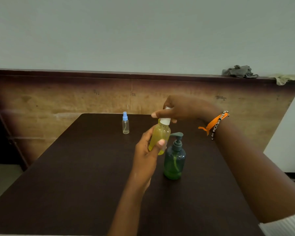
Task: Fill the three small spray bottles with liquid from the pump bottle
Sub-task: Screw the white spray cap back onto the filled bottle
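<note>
A yellow-filled spray bottle [159,136] is gripped above the tabletop [78,167] by the left hand [147,150], steadied so its white cap [165,120], pinched by the right hand [179,108], can apparently be turned.

looks like a plain room in a home or small office, honestly hard to tell which. bare pale wall [143,31], a dark wood table [75,184] pushed against a worn brown wooden panel [58,96], with crumpled grey cloth [239,71] dumped on its top ledge.
</note>
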{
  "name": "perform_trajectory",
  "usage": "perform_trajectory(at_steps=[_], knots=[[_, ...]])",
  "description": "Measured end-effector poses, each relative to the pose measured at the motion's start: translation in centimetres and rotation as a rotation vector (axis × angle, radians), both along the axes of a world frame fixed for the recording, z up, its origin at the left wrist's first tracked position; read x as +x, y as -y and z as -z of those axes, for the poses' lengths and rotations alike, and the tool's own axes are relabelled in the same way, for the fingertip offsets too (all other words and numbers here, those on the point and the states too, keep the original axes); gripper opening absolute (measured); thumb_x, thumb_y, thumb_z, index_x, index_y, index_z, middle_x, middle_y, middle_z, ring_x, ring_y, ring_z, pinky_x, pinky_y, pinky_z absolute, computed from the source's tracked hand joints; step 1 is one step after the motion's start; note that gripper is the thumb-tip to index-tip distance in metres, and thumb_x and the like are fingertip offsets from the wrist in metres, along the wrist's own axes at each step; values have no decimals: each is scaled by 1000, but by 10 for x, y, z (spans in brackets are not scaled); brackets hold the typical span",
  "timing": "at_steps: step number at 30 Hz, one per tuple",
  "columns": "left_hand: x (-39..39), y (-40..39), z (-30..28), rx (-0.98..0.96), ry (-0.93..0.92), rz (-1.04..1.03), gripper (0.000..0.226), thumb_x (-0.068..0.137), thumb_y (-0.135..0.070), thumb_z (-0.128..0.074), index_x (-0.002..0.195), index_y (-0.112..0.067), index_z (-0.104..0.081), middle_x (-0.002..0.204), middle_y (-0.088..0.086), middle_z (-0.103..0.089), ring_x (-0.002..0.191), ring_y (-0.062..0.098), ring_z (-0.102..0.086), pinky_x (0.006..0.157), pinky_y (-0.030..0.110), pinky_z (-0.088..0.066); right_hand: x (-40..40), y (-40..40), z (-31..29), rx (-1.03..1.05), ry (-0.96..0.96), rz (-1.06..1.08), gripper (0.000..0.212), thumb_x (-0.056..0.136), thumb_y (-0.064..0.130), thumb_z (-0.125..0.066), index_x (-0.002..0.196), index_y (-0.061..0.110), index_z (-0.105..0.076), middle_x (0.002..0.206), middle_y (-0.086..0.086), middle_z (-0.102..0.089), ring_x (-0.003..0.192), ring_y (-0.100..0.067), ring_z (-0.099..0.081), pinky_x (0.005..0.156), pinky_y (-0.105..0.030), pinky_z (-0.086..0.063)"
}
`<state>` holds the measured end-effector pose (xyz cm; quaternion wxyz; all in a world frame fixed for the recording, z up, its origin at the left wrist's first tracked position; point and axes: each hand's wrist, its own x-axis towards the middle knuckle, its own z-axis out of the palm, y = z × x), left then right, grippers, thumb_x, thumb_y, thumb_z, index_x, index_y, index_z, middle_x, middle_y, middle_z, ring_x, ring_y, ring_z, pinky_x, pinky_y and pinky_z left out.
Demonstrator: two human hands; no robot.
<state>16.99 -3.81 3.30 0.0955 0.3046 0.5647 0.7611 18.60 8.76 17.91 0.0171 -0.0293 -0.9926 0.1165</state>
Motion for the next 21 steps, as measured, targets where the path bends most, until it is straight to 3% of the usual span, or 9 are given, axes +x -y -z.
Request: perform_trajectory(at_steps=[3, 5, 9, 11, 12, 14, 16, 18, 21], knots=[[-3, -1, -2, 16, 15, 32, 47, 80, -27, -61, 127, -24, -55, 125, 1, -61, 116, 15, -59, 99, 41, -48, 2, -2, -6, -96, -36, -41, 54, 89, 53, -46, 88, 4, -68, 65, -7, -61, 50, -9, -52, 59, -24, -41], [-6, 0, -4, 24, 22, 59, 47, 81, -26, -59, 127, -23, -54, 122, -3, -64, 115, 14, -59, 98, 39, -49, 6, -8, -15, -207, -41, -153, 31, 89, 38, -56, 108, 14, -64, 90, -8, -66, 70, -21, -64, 64, -25, -50], [-6, -3, -5, 17, 7, -8, 49, 78, -31, -63, 126, -25, -56, 122, 5, -61, 113, 18, -60, 96, 40, -50, 7, -17, -16, -248, 37, -235, 21, 78, 3, -71, 92, 19, -67, 86, -2, -69, 78, -16, -65, 71, -26, -53], [-4, -5, -2, 4, -31, -85, 54, 74, -40, -63, 125, -28, -57, 121, 9, -59, 111, 20, -60, 93, 39, -52, 6, -14, -12, -250, 27, -168, 12, 80, 13, -72, 88, 5, -67, 73, -3, -68, 67, -14, -65, 59, -22, -54], [-3, -6, -1, 4, -38, -109, 55, 73, -42, -62, 126, -28, -56, 121, 9, -59, 111, 20, -60, 92, 37, -52, 4, -11, -9, -183, 16, -120, 23, 81, 25, -72, 84, 3, -67, 67, -2, -67, 60, -12, -63, 56, -21, -51], [1, -6, 1, 21, -27, -94, 54, 76, -40, -62, 128, -26, -55, 123, 6, -60, 113, 17, -60, 92, 36, -52, 1, -8, -3, -2, -47, -59, 38, 79, 45, -68, 70, 8, -64, 56, 2, -61, 49, -6, -55, 53, -22, -43], [2, -6, 0, 56, 17, -21, 49, 83, -29, -62, 130, -20, -53, 124, 0, -63, 115, 14, -60, 91, 34, -53, 0, -7, 2, 4, -162, -85, 43, 77, 51, -66, 61, 12, -58, 51, 3, -56, 44, -3, -48, 51, -23, -36], [2, -3, -4, 126, 107, 85, 42, 88, -23, -60, 128, -16, -53, 120, -3, -65, 110, 12, -62, 86, 31, -55, 3, -10, 4, -203, -223, -166, 40, 76, 50, -67, 71, 10, -65, 61, -4, -60, 52, -4, -49, 54, -22, -38], [-3, 8, -7, 251, 310, 288, 42, 83, -32, -67, 118, -10, -60, 113, 6, -67, 96, 15, -67, 73, 29, -57, 4, -18, 14, -638, -157, -291, 18, 82, 27, -69, 95, 15, -71, 81, -3, -63, 65, 0, -52, 55, -11, -38]])
